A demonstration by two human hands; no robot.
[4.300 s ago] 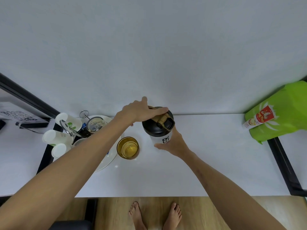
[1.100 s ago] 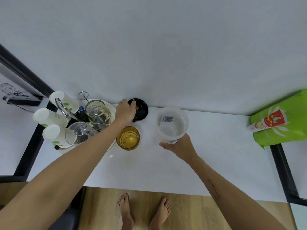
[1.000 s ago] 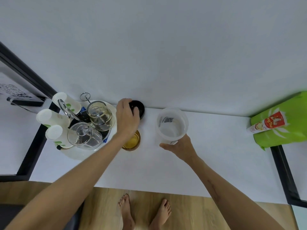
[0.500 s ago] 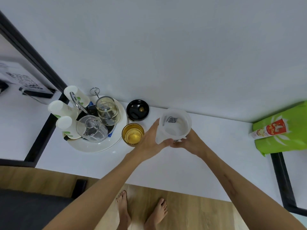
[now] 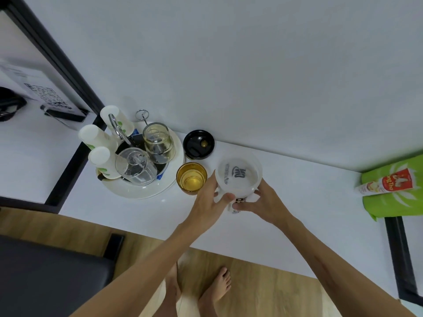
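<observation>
A translucent white shaker cup [image 5: 238,175], lid off and with dark print on its wall, stands on the white table [image 5: 297,213]. My left hand [image 5: 210,197] grips its left side, thumb across the front. My right hand [image 5: 263,201] holds its lower right side, fingers curled round it. The cup's black lid [image 5: 198,144] lies upside down by the wall, behind an amber glass [image 5: 191,177] with yellow liquid in it. The amber glass stands just left of my left hand.
A white round tray [image 5: 142,191] at the left carries two upturned clear glasses [image 5: 146,156], several white paper cups [image 5: 96,143] and a metal holder. A green bag [image 5: 396,186] lies at the right. A black seat [image 5: 52,277] sits below left, over wooden floor.
The lid came off the shaker cup, and my left hand set it down by the wall. That hand then moved right and took hold of the cup beside my right hand.
</observation>
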